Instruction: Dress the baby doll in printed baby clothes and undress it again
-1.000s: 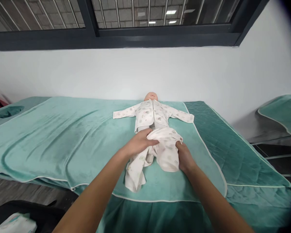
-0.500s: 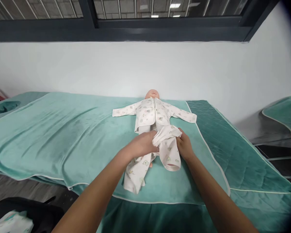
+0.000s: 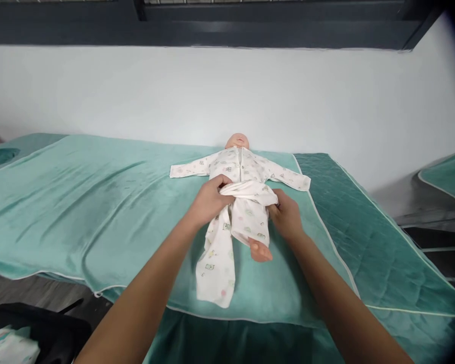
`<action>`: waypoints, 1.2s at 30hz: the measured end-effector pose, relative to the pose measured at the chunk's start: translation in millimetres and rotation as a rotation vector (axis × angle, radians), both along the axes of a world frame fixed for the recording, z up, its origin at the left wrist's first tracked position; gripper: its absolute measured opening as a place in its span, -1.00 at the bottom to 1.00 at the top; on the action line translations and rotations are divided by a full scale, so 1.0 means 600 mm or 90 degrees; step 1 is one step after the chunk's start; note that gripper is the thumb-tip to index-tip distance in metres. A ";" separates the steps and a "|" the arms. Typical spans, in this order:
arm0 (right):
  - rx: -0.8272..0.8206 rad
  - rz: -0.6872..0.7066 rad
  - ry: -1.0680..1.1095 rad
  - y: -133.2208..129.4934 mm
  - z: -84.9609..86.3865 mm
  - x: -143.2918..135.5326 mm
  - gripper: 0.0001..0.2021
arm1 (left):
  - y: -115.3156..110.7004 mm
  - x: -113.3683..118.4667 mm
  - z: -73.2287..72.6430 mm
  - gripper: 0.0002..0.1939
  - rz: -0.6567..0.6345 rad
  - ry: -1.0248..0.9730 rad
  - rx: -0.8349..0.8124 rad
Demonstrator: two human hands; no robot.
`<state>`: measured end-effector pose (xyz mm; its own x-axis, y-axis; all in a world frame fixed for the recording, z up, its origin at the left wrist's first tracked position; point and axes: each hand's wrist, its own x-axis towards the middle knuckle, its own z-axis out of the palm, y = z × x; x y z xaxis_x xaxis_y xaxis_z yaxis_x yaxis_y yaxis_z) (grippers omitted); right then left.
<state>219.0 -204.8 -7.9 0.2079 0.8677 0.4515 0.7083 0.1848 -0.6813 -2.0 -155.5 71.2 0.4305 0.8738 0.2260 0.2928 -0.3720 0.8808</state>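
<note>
Near edge: teal blanket (image 3: 98,212) drapes over the bed. On it lies the baby doll (image 3: 238,141), head far, by the wall. One trouser leg (image 3: 214,263) hangs empty on the near left; a bare foot (image 3: 260,251) pokes out of the other. My left hand (image 3: 208,202) and right hand (image 3: 287,218) each pinch the bunched waistband (image 3: 248,191) of the printed trousers at the doll's hips, fingers curled shut on the cloth. Judgement: keep both grips level, ease the band evenly up under the shirt (image 3: 240,169), avoid twisting.
</note>
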 end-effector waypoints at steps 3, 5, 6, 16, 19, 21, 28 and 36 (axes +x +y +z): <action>0.041 0.048 0.028 -0.004 -0.002 -0.007 -0.80 | 0.004 -0.018 -0.010 -0.83 -0.069 -0.067 -0.092; 0.091 0.086 0.039 -0.015 0.008 -0.011 -0.77 | -0.001 -0.024 -0.025 -0.79 -0.101 -0.109 -0.144; 0.105 0.124 0.030 -0.021 0.019 -0.012 -0.73 | -0.004 -0.026 -0.033 -0.77 -0.102 -0.138 -0.169; -0.320 0.412 -0.106 0.057 0.181 -0.073 -0.66 | 0.003 -0.041 -0.100 -0.70 -0.150 -0.434 -0.314; -0.383 0.469 -0.010 0.087 0.162 -0.085 -0.57 | 0.006 -0.047 -0.106 -0.68 -0.176 -0.472 -0.320; -0.387 0.481 0.086 0.092 0.142 -0.080 -0.58 | 0.007 -0.048 -0.110 -0.64 -0.177 -0.483 -0.314; -0.404 0.464 0.433 0.081 0.108 -0.064 -0.67 | 0.004 -0.050 -0.107 -0.60 -0.181 -0.432 -0.333; -0.392 0.509 0.274 0.080 0.117 -0.070 -0.79 | 0.002 -0.027 -0.107 -0.64 -0.013 -0.546 -0.271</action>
<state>176.9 -156.8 62.5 -0.4795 0.8737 -0.0814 0.2162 0.0277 -0.9759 -18.4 -154.0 7.0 0.2829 0.9494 0.1363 -0.5184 0.0317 0.8546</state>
